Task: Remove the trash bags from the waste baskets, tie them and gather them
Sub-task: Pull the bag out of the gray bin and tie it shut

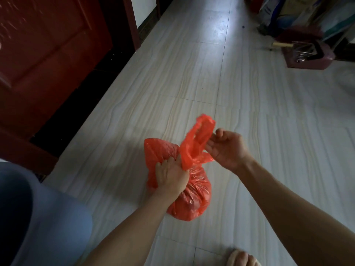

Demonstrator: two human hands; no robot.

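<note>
A full red plastic trash bag [194, 196] rests on the pale tiled floor in front of me. My left hand [171, 175] grips its gathered neck and the left handle loop. The other handle loop [199, 139] stands up to the right, and my right hand [226, 148] pinches it between fingers and thumb. A light blue waste basket [38, 214] stands at the lower left, its dark inside partly in view.
A dark red door [44, 54] and its frame run along the left. At the far right sit a maroon dustpan-like bin [309, 54] and stacked clutter. My sandalled foot [240, 258] shows at the bottom edge.
</note>
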